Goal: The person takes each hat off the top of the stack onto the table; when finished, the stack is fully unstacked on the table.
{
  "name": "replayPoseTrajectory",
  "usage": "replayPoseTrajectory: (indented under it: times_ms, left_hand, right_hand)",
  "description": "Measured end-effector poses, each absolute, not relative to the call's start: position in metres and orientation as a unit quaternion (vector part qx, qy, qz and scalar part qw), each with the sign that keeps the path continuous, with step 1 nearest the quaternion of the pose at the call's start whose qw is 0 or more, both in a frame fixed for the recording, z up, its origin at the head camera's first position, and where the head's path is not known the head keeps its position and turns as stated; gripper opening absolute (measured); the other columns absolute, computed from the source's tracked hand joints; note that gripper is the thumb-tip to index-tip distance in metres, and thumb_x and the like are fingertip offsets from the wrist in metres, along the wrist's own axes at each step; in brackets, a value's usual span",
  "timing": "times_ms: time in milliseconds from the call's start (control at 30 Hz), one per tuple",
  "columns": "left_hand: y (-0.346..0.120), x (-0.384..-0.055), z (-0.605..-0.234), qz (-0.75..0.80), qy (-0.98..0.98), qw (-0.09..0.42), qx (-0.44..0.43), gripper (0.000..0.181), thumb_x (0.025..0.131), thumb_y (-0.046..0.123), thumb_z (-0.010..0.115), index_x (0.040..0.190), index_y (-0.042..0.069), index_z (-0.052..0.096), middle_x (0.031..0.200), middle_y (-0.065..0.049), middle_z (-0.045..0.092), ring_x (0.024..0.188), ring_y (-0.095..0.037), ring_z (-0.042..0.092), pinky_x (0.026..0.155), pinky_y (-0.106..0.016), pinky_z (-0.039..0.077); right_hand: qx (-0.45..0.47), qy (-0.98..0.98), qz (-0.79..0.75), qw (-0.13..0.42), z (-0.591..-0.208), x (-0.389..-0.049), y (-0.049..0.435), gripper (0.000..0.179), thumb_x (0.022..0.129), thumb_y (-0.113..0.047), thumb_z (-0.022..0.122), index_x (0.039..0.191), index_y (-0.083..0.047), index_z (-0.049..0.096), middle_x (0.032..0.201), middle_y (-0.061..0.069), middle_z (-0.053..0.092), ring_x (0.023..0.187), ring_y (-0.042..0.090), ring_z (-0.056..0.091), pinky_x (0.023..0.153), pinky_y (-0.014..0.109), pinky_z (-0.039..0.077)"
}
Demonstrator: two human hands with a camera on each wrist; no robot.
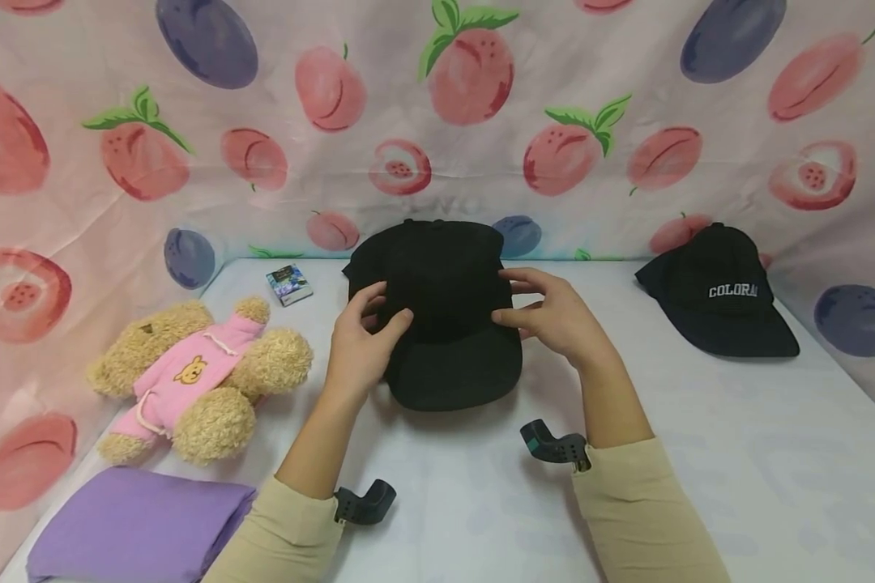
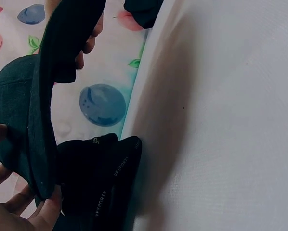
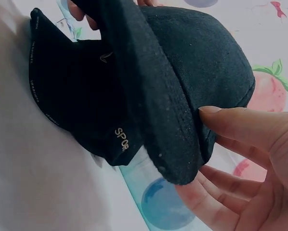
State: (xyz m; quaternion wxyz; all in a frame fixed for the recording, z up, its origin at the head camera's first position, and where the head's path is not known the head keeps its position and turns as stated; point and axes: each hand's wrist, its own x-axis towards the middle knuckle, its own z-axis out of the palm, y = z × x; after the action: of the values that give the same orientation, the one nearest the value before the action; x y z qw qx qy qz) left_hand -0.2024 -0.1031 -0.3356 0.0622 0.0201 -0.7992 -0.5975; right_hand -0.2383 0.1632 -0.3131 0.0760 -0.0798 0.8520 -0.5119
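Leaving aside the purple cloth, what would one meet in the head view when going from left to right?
Teddy bear → small printed item → left hand → held black cap → right hand → cap with white lettering.

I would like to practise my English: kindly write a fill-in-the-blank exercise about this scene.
The left hand and right hand hold the middle cap, whose colour is ____.
The teddy bear wears a ____ top.
The colour of the folded cloth is ____.
In the head view, the cap whose lettering starts with COLOR lies to the ____ of both hands.
Missing words: black; pink; purple; right.
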Motion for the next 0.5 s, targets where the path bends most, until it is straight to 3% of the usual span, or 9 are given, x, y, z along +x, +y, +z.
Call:
replayPoseTrajectory:
  times_ms: [500]
  left_hand:
    - [-0.0982, -0.2022, -0.3377, -0.589, -0.806, 0.059, 0.009, 0.058, 0.095, 0.03, 0.072, 0.149, 0.02, 0.054, 0.148, -0.011, 0.054, 0.133, -0.035, 0.051, 0.115, -0.052, 0.041]
  right_hand:
    - [-0.078, 0.858, -0.5, 0.085, -0.3101, -0.2369, 0.1724, 0.069, 0.093, -0.02, 0.076, 0.155, -0.018, 0.047, 0.157, 0.017, 0.046, 0.123, 0.038, 0.063, 0.094, 0.045, 0.06]
